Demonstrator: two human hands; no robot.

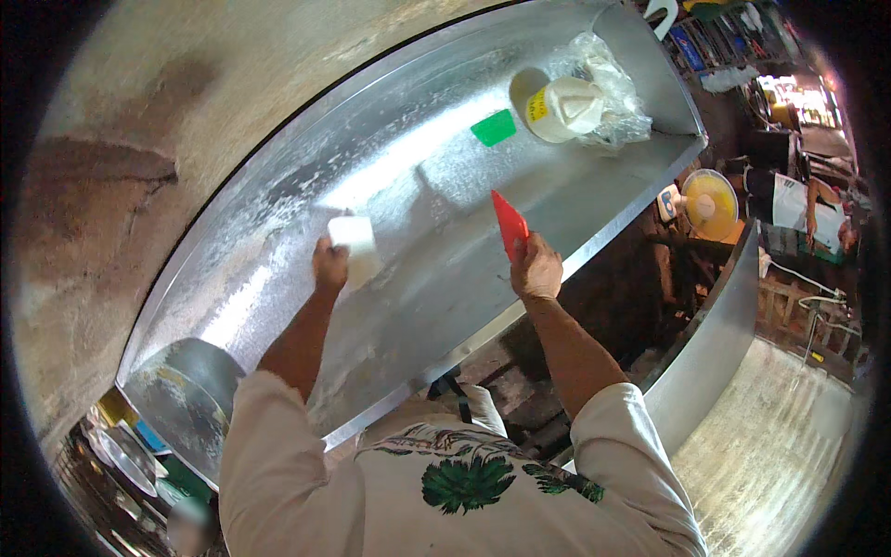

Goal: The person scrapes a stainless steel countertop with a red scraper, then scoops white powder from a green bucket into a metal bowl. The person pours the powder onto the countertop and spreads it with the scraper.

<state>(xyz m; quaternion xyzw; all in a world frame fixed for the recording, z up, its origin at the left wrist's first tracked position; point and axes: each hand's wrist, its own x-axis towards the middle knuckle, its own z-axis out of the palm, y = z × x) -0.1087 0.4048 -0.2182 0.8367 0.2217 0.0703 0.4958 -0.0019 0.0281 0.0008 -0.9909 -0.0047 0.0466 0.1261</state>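
Observation:
Over the left half of a long metal trough [418, 327], my left hand [330, 266] grips a flat white scraper [353, 234], blurred at its lower edge. My right hand [537, 267] holds a red plastic scraper [509, 224] by its lower end, tip pointing up and away, near the trough's front edge. Farther back on the trough floor lies a green scraper [493, 128], apart from both hands. To its right, a cream plastic jug [565, 110] with a yellow label bearing writing rests beside crumpled clear plastic [623, 104].
A stained wall [125, 167] borders the trough's far side. White residue marks the metal. A yellow fan [708, 204] and a person in white [811, 209] are off to the right, beyond another metal-sided table [717, 334]. Metal bowls [127, 459] sit at lower left.

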